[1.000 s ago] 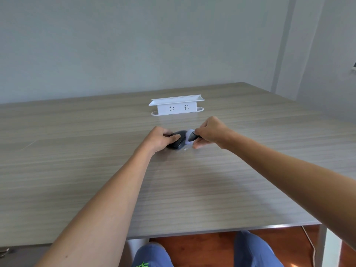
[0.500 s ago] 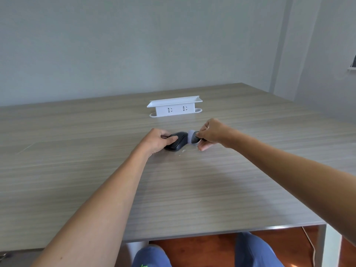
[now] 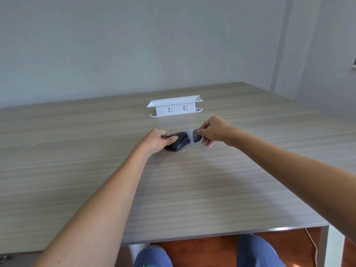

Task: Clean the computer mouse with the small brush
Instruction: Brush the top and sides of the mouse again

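A dark computer mouse (image 3: pixel 179 143) lies on the wooden table (image 3: pixel 173 189), a little past the middle. My left hand (image 3: pixel 157 141) grips its left end and holds it down. My right hand (image 3: pixel 212 131) pinches a small brush (image 3: pixel 194 136) with a dark handle and pale bristles. The bristles touch the right end of the mouse. Small white specks (image 3: pixel 189 148) lie on the table just in front of the mouse.
A white socket box (image 3: pixel 175 108) with a tray top stands on the table behind the mouse. The table's front edge and a metal leg (image 3: pixel 325 245) sit at the lower right. My knees show below the edge.
The brush has shifted from the mouse's top toward its right end, and my right hand moved slightly right. My left hand keeps its grip on the mouse.
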Demonstrator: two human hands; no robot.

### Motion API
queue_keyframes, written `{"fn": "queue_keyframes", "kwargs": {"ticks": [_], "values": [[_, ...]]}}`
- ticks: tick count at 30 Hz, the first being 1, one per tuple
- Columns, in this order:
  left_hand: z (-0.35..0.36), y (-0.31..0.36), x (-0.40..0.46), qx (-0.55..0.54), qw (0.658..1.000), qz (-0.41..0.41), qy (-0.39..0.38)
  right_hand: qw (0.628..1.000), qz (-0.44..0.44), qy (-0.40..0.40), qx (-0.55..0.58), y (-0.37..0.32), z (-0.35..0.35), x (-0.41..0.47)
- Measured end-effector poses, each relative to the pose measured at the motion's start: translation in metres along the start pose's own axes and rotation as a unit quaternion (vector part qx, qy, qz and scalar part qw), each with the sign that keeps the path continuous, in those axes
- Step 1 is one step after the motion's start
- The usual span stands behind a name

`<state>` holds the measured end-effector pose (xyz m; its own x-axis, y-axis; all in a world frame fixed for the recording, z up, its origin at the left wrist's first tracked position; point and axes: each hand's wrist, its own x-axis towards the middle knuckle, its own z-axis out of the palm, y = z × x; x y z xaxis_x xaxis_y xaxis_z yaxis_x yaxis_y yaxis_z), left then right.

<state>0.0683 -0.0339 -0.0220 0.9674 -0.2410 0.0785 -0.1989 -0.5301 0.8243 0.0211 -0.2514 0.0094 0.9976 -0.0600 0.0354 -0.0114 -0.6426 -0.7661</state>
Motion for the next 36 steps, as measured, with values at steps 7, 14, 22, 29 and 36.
{"fn": "queue_keyframes", "kwargs": {"ticks": [7,14,22,29,36], "values": [[-0.002,-0.002,0.002,-0.002,1.000,0.005,-0.005,0.997,-0.063,0.010,-0.040,-0.006,0.003,0.004],[0.000,0.000,0.000,-0.009,1.000,0.000,0.001,0.993,-0.072,-0.001,-0.093,-0.010,-0.005,0.007],[-0.001,0.008,-0.001,0.056,0.998,-0.031,0.026,0.994,-0.062,0.051,-0.073,-0.016,0.004,0.002],[0.002,0.022,-0.006,0.097,0.992,-0.075,0.032,0.997,-0.049,0.043,-0.032,-0.027,0.009,-0.004],[-0.009,0.028,-0.015,0.084,0.991,-0.101,0.023,0.998,-0.067,0.016,-0.006,-0.024,0.018,0.006]]}}
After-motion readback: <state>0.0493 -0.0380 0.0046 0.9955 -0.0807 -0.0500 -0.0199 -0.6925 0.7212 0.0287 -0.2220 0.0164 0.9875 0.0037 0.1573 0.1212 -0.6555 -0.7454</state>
